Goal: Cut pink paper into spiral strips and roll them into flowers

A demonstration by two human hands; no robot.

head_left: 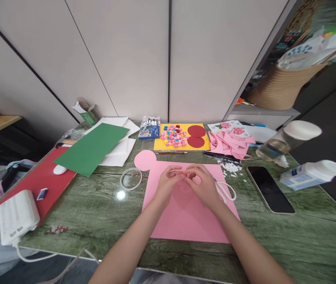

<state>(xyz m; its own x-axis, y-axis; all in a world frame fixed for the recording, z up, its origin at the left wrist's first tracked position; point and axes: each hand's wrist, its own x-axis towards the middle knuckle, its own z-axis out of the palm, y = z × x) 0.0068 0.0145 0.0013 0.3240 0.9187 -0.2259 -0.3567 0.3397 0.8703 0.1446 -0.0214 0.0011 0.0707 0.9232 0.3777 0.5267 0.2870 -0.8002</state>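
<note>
Both my hands meet over a pink sheet of paper [185, 221] lying on the green marble table [103, 209]. My left hand [168, 183] and my right hand [203, 183] have their fingertips pinched together on a small pink paper piece [184, 176]. White-handled scissors [225, 191] lie just right of my right hand. A pink paper circle [145, 160] rests at the sheet's far left corner.
A yellow sheet [182, 142] carries small coloured paper balls and two red circles. Pink paper scraps [229, 142], a black phone [270, 188], two bottles [312, 173], a green sheet [92, 148], a red sheet [38, 181], a white power bank [17, 217] and a tape ring [130, 178] surround it.
</note>
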